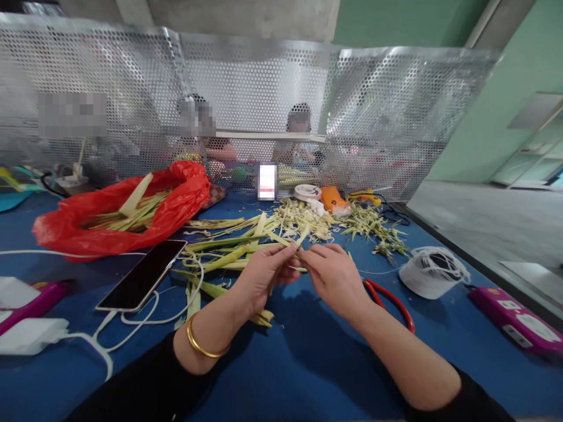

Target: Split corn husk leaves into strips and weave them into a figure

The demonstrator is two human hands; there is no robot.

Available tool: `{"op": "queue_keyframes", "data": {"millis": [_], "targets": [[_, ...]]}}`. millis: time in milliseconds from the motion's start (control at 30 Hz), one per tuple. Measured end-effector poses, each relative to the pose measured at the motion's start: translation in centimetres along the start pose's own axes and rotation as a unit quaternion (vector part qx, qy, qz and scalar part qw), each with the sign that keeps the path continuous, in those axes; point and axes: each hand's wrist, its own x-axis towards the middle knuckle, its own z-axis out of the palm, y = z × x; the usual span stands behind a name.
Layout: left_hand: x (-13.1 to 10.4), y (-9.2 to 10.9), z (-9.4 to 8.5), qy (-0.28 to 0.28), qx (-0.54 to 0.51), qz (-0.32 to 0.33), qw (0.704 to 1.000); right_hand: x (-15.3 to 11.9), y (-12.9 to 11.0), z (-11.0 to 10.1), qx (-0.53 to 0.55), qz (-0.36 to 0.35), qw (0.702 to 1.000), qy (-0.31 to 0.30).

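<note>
Close together over the blue table (299, 363), both hands meet at a pale green leaf strip (302, 234). My left hand (268, 272), with a gold bangle at the wrist, has its fingers closed round the strip. Fingertips of my right hand (332, 272) are pinched on the same piece, almost touching the left thumb. Long green leaves (224, 258) lie beside and behind my left hand. Beyond the fingers is a heap of pale trimmings (303, 217). Red-handled scissors (391, 302), partly hidden, lie right of my right hand.
On the left are a red bag (185, 193) of leaves, a phone (143, 278) with white cables and a purple power strip (37, 299). To the right stand a white string spool (431, 275) and another purple strip (519, 319). People sit behind a perforated metal screen (373, 117).
</note>
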Motion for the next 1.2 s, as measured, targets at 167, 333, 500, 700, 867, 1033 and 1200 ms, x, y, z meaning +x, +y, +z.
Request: {"op": "queue_keyframes", "data": {"millis": [167,333,500,700,867,1033,1200], "targets": [[0.4,0.0,-0.1,0.049,0.019,0.045,0.998,-0.1,0.0,0.2,0.091,0.1,0.991,0.016],[0.4,-0.2,0.2,0.08,0.01,0.069,0.994,-0.1,-0.2,0.2,0.218,0.185,0.957,-0.041],[0.9,-1.1,0.1,0.085,-0.065,0.043,0.993,-0.1,-0.2,0.4,0.326,0.192,0.923,-0.075],[0.5,-0.3,0.0,0.054,-0.037,-0.028,0.997,0.2,0.7,0.3,0.289,0.226,0.929,0.04],[-0.5,-0.1,0.1,-0.04,0.03,-0.056,0.997,0.5,0.8,0.4,0.475,0.292,0.829,0.044],[-0.4,-0.8,0.3,-0.069,0.065,-0.082,0.992,0.5,0.3,0.7,0.498,0.308,0.808,0.063],[-0.4,-1.5,0.9,-0.05,0.053,-0.069,0.995,0.4,0.1,1.3,0.486,0.317,0.808,0.097]]}}
